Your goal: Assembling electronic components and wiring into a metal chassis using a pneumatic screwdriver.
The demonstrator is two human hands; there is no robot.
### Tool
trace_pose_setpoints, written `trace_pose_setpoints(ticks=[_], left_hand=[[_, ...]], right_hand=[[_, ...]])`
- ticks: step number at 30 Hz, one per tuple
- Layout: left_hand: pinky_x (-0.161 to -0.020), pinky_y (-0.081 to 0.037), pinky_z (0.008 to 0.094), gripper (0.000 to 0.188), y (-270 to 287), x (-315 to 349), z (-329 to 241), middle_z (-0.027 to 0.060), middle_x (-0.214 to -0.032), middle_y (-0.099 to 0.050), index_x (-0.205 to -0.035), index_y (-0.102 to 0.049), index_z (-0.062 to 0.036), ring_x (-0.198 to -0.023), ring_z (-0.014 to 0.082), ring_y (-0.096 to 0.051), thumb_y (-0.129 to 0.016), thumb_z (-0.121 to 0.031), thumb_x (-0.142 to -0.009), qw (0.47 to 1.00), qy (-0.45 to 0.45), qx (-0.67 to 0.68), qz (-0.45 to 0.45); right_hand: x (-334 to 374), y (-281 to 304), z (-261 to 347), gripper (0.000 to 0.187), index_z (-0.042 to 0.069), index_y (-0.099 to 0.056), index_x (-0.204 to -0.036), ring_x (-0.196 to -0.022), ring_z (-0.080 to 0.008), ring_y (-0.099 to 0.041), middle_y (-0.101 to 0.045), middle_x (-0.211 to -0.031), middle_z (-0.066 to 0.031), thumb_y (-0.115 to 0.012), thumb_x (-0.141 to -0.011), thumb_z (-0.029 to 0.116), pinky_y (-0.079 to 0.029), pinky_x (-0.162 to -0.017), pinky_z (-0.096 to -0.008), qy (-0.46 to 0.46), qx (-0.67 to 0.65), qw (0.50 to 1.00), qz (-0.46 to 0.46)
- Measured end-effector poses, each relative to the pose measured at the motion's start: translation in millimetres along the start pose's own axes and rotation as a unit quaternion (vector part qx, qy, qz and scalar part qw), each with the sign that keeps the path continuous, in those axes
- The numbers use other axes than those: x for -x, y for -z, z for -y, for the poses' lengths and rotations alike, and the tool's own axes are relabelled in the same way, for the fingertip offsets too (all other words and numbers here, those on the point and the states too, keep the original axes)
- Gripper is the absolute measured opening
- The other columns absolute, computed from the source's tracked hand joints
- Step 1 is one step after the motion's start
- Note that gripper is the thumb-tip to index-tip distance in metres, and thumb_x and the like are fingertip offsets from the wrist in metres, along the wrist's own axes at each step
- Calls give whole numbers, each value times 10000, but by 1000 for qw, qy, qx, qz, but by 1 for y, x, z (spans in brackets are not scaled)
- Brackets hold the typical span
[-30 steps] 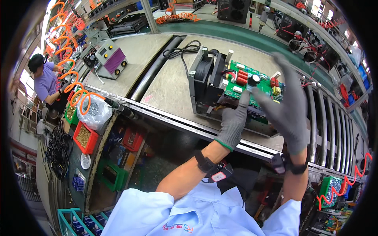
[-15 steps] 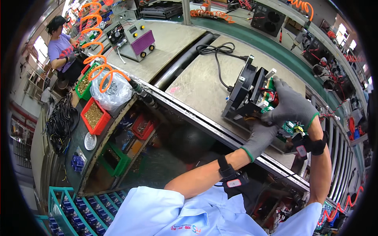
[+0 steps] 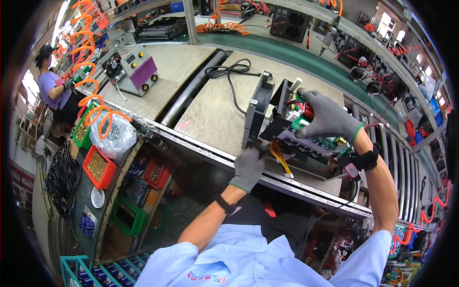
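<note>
Held the electronics chassis (image 3: 287, 129) two-handed: left hand (image 3: 248, 167) gripped near lower corner under fan plate (image 3: 258, 107), right hand (image 3: 327, 117) clamped over circuit board (image 3: 315, 143); long axis ran rightward.

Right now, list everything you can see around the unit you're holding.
electronics assembly: one, black frame with green board, on the bench, between both hands
black cable: one, coiled behind the assembly
purple-fronted box: one, grey and purple, bench far left
orange coiled hose: several, hanging at left
red bins: two, below the bench edge
left hand: grey glove, at the assembly's lower front corner
right hand: grey glove, resting on the board
</note>
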State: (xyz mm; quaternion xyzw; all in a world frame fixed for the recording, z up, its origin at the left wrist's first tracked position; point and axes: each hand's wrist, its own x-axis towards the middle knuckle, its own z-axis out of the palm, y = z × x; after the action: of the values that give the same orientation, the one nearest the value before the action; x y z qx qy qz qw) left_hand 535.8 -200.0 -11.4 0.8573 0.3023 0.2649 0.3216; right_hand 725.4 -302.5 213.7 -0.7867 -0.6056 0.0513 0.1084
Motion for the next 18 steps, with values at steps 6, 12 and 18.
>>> trace_pose_setpoints(ticks=[6, 12, 18], left_hand=[[-633, -545, 493, 107, -18, -16, 8, 156, -735, -682, -785, -701, -89, -712, 379, -687, -632, -170, -797, 996, -11, -76, -44], [-617, -534, 504, 153, -37, -13, 22, 174, -723, -675, -740, -707, -77, -688, 387, -677, -630, -187, -815, 994, -97, -41, -24], [-616, -538, 475, 135, -29, -10, 13, 174, -729, -675, -737, -690, -69, -687, 385, -671, -632, -180, -787, 996, -26, -42, -78]], right_hand=[[-2, 2, 2, 930, -59, -502, -1296, -1086, -413, -590, -579, -1174, -269, -781, -605, 497, -477, -949, -431, -16, 1, 1000, 0], [-21, -1, -18, 920, -42, -470, -1362, -1157, -368, -569, -575, -1223, -243, -799, -613, 378, -434, -1034, -403, -14, -33, 998, 57], [-10, -13, -9, 1073, -77, -380, -1441, -1192, -372, -563, -534, -1288, -245, -790, -516, 280, -415, -1066, -399, 31, -81, 996, -21]])
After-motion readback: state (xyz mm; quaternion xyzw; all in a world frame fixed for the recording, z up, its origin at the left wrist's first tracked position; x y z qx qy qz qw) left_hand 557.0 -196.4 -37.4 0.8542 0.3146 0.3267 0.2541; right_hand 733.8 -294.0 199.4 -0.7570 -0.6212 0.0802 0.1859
